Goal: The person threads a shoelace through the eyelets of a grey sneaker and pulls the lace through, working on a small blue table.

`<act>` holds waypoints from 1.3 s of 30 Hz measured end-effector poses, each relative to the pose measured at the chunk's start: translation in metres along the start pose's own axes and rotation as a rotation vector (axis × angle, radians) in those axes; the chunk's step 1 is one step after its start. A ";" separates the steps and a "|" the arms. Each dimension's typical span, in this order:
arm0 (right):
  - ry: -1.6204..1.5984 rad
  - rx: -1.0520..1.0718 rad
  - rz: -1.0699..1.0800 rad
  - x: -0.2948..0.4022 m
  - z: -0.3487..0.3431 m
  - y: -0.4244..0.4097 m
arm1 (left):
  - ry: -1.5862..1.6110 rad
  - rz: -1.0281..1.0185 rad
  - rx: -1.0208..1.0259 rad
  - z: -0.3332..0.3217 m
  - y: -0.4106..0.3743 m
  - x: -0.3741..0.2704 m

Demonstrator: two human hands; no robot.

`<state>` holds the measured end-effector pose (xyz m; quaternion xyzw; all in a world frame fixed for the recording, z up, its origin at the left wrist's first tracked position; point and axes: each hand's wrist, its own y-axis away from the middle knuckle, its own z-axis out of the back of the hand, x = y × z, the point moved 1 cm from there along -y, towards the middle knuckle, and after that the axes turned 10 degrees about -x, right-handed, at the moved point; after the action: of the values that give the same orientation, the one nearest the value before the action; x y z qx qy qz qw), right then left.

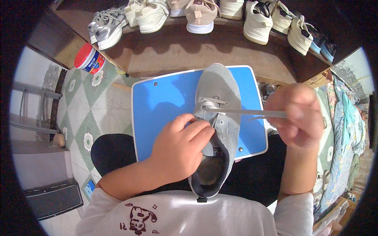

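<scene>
A grey mesh sneaker (218,82) lies sole down across a blue board with a white rim (171,118), its toe pointing away from me and its heel against my shirt. My left hand (183,144) grips the left side of the shoe's opening near the tongue, fingers curled over the eyelet edge. Out to the right of the shoe, my right hand (295,115), blurred, holds a flat grey shoelace (254,112) stretched taut from the upper eyelets near the toe. The lace crosses the front rows; several eyelets closer to the ankle show no lace.
Several pairs of sneakers (200,17) stand on a dark wooden shelf (183,38) beyond the board. A red-lidded bucket (90,59) is on the tiled floor at the upper left. A black box-like object (56,199) sits lower left, and fabric (339,141) hangs or lies at right.
</scene>
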<state>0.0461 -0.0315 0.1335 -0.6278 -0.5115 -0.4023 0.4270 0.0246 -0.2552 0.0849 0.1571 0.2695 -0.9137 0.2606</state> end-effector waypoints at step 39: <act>0.876 0.741 0.421 -0.050 -0.059 0.067 | 1.192 0.667 -0.138 0.033 -0.034 0.014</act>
<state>0.1001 -0.1096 0.0963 -0.3014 -0.2593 -0.3255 0.8579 -0.0111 -0.2555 0.1195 0.6908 0.3616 -0.5228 0.3446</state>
